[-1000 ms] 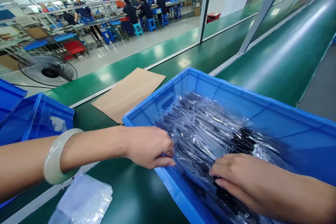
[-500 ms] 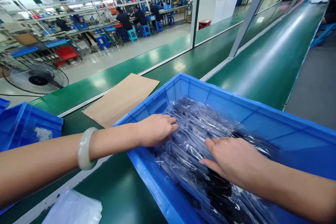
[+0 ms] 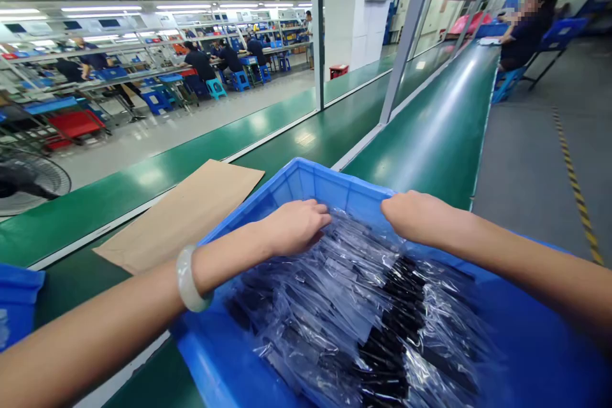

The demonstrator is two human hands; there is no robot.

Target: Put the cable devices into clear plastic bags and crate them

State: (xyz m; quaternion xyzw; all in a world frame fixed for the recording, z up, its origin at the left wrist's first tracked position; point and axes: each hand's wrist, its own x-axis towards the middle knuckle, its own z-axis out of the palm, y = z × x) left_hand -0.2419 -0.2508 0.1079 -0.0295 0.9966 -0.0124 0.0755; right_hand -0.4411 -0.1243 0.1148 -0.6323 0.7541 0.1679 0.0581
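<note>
A large blue plastic bin [image 3: 229,373] stands in front of me, holding a row of clear plastic bags [image 3: 329,287] with dark items inside that I cannot identify. My left hand [image 3: 299,226], below a pale bangle [image 3: 192,280], reaches over the bin's left wall to the far end of the bags. Its fingers are curled down and their tips are hidden, so what they hold does not show. At the far right wall, my right hand [image 3: 421,217] is closed over the bin's rim.
A brown paper envelope [image 3: 184,217] lies on the green conveyor surface [image 3: 282,140] left of the bin. Another blue bin [image 3: 19,303] is at the left edge. Grey posts [image 3: 406,38] rise beyond. A seated person [image 3: 528,32] works at the far right.
My right hand has moved from above the bags to the bin's far right rim. My left hand stays at the bags' far end. The view has shifted to the right.
</note>
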